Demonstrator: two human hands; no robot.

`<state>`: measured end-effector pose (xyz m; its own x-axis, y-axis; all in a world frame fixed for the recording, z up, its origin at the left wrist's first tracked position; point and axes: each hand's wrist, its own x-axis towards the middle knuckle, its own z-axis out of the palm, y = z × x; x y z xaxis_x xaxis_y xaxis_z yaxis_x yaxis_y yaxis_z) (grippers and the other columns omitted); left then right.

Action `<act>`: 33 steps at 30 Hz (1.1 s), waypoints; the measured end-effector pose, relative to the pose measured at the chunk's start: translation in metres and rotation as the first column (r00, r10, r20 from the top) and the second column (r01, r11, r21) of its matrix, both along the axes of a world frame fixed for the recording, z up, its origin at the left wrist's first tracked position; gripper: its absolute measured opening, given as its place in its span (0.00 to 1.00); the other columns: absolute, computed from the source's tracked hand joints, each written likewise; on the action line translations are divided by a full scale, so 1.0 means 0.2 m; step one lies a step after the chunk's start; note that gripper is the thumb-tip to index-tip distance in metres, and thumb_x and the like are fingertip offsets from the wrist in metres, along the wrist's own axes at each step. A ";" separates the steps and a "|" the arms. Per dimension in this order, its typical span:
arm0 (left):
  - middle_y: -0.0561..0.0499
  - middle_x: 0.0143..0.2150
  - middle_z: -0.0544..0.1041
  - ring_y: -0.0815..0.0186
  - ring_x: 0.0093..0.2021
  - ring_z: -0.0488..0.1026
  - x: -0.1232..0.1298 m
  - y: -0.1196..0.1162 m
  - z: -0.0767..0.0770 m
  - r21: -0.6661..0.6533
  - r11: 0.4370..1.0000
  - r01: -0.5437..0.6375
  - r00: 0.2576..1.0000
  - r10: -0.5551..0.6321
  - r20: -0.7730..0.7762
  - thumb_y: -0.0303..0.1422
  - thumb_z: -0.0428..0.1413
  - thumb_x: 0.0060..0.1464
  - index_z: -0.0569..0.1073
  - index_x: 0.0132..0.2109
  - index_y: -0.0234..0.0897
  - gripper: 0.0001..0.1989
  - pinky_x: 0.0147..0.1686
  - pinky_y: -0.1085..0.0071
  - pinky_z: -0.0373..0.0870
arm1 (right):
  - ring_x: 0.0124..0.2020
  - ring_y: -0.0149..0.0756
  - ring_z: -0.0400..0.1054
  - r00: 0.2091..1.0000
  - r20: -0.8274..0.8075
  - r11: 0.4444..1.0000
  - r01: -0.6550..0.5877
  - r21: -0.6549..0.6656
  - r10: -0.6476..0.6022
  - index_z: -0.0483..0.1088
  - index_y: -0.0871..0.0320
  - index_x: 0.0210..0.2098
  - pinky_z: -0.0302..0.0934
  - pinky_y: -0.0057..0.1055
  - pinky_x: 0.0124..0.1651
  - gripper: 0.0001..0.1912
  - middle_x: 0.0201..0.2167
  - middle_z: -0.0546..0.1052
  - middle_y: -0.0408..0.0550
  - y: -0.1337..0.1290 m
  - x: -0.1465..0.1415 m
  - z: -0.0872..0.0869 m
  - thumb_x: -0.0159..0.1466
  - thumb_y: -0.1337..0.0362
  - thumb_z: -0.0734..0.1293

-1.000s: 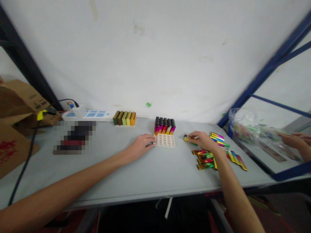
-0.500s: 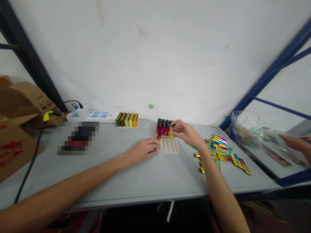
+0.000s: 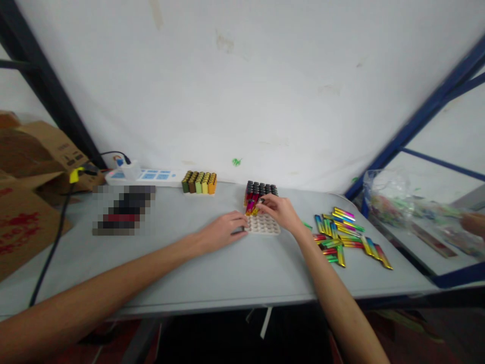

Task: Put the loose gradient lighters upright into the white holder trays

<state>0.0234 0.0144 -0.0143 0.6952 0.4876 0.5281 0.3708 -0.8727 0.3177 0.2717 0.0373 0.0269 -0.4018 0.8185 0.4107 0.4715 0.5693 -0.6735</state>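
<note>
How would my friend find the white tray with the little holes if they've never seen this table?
Start at the big grey table and look towards the wall for the block of black-topped lighters. Right in front, with the person's left hand at its left edge, lies the tray. It's flat and white with rows of holes, unlike the tall, colourful block behind.

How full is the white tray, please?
The white tray is mostly empty: bare holes show, though a lighter stands at its far-left corner.
</note>
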 end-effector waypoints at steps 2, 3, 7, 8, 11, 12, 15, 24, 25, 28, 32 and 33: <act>0.45 0.48 0.78 0.62 0.48 0.76 0.00 0.00 0.00 0.000 1.000 -0.002 1.000 0.002 -0.007 0.31 0.58 0.64 0.76 0.45 0.36 0.05 0.54 0.65 0.73 | 0.33 0.37 0.78 0.998 0.055 0.998 -0.010 0.057 0.007 0.73 0.57 0.44 0.71 0.30 0.37 0.16 0.35 0.82 0.48 0.01 0.00 0.00 0.68 0.51 0.67; 0.45 0.48 0.78 0.62 0.49 0.76 0.00 0.00 0.00 -0.001 1.000 -0.002 1.000 0.002 -0.011 0.31 0.58 0.64 0.76 0.45 0.36 0.05 0.55 0.65 0.73 | 0.33 0.37 0.77 0.995 0.101 0.996 -0.015 0.088 0.006 0.73 0.57 0.44 0.70 0.30 0.38 0.14 0.35 0.82 0.48 0.01 -0.01 0.01 0.69 0.52 0.67; 0.45 0.49 0.78 0.62 0.49 0.76 0.00 -0.01 0.00 -0.006 1.000 0.008 1.000 -0.008 -0.013 0.31 0.57 0.64 0.76 0.45 0.36 0.05 0.56 0.63 0.73 | 0.35 0.37 0.75 0.970 0.245 0.990 -0.036 0.139 0.001 0.75 0.58 0.44 0.67 0.31 0.40 0.11 0.39 0.82 0.50 0.00 -0.02 0.02 0.70 0.57 0.66; 0.45 0.49 0.78 0.61 0.49 0.76 0.00 -0.01 0.00 -0.007 1.000 0.009 1.000 -0.009 -0.012 0.31 0.57 0.64 0.76 0.45 0.36 0.05 0.56 0.63 0.73 | 0.35 0.37 0.75 0.966 0.257 0.990 -0.036 0.137 -0.001 0.75 0.58 0.44 0.67 0.31 0.40 0.11 0.40 0.82 0.50 0.00 -0.02 0.03 0.70 0.57 0.66; 0.45 0.49 0.78 0.61 0.49 0.76 0.00 -0.02 0.01 -0.012 1.000 0.011 1.000 -0.011 -0.006 0.31 0.57 0.64 0.77 0.45 0.37 0.06 0.55 0.63 0.73 | 0.35 0.37 0.75 0.967 0.256 0.994 -0.027 0.106 -0.001 0.75 0.57 0.45 0.68 0.31 0.40 0.12 0.39 0.82 0.50 -0.01 -0.01 0.04 0.69 0.56 0.67; 0.45 0.49 0.78 0.62 0.49 0.76 0.00 -0.02 0.01 -0.014 1.000 0.011 1.000 -0.011 -0.006 0.32 0.56 0.64 0.77 0.45 0.37 0.06 0.55 0.63 0.73 | 0.35 0.37 0.75 0.971 0.239 0.996 -0.027 0.085 0.006 0.75 0.57 0.46 0.68 0.32 0.40 0.13 0.38 0.82 0.49 -0.01 0.01 0.05 0.68 0.55 0.68; 0.45 0.49 0.77 0.62 0.49 0.76 0.00 -0.02 0.01 -0.019 1.000 0.008 1.000 -0.008 -0.007 0.32 0.56 0.65 0.77 0.45 0.37 0.06 0.56 0.63 0.73 | 0.36 0.37 0.76 0.986 0.168 0.999 -0.024 0.025 0.019 0.75 0.57 0.48 0.70 0.33 0.41 0.15 0.38 0.82 0.49 -0.04 0.09 0.08 0.66 0.55 0.70; 0.45 0.49 0.77 0.62 0.50 0.76 0.00 -0.02 0.02 -0.007 1.000 0.006 1.000 -0.007 -0.023 0.30 0.57 0.64 0.76 0.45 0.36 0.05 0.56 0.64 0.73 | 0.43 0.39 0.76 0.997 0.082 0.998 0.002 0.066 -0.007 0.75 0.56 0.52 0.72 0.33 0.42 0.18 0.49 0.80 0.53 -0.05 0.10 0.07 0.66 0.55 0.70; 0.45 0.49 0.77 0.62 0.49 0.76 0.00 -0.02 0.02 -0.006 1.000 0.008 1.000 -0.008 -0.024 0.30 0.57 0.64 0.76 0.45 0.36 0.05 0.55 0.64 0.73 | 0.42 0.38 0.76 0.996 0.092 0.997 -0.019 0.079 0.012 0.75 0.56 0.53 0.72 0.33 0.43 0.19 0.50 0.80 0.53 -0.04 0.06 0.06 0.66 0.55 0.69; 0.45 0.48 0.77 0.62 0.49 0.76 0.00 -0.02 0.02 -0.006 1.000 0.012 1.000 -0.012 -0.019 0.31 0.56 0.64 0.76 0.45 0.36 0.05 0.55 0.63 0.73 | 0.39 0.37 0.76 0.991 0.127 0.994 -0.043 0.098 0.031 0.75 0.55 0.52 0.71 0.34 0.44 0.16 0.46 0.81 0.52 -0.03 0.00 0.04 0.68 0.57 0.68; 0.45 0.48 0.78 0.61 0.49 0.75 0.00 -0.02 0.02 -0.003 1.000 0.010 1.000 -0.010 -0.011 0.31 0.56 0.65 0.76 0.45 0.36 0.06 0.56 0.63 0.73 | 0.35 0.36 0.75 0.997 0.073 0.996 0.001 0.093 -0.008 0.75 0.55 0.53 0.71 0.32 0.41 0.17 0.37 0.81 0.48 -0.03 0.00 0.04 0.68 0.56 0.67; 0.45 0.48 0.77 0.61 0.49 0.75 0.00 -0.02 0.02 -0.004 1.000 0.011 1.000 -0.011 -0.009 0.31 0.56 0.65 0.76 0.45 0.36 0.05 0.56 0.63 0.73 | 0.35 0.35 0.75 0.998 0.052 0.995 0.017 0.097 -0.022 0.74 0.55 0.54 0.71 0.32 0.41 0.18 0.36 0.81 0.48 -0.03 0.01 0.05 0.68 0.56 0.67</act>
<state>0.0242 0.0107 -0.0101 0.7054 0.4818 0.5198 0.3637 -0.8755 0.3180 0.2735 0.0305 0.0363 -0.4093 0.7838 0.4669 0.5166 0.6210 -0.5895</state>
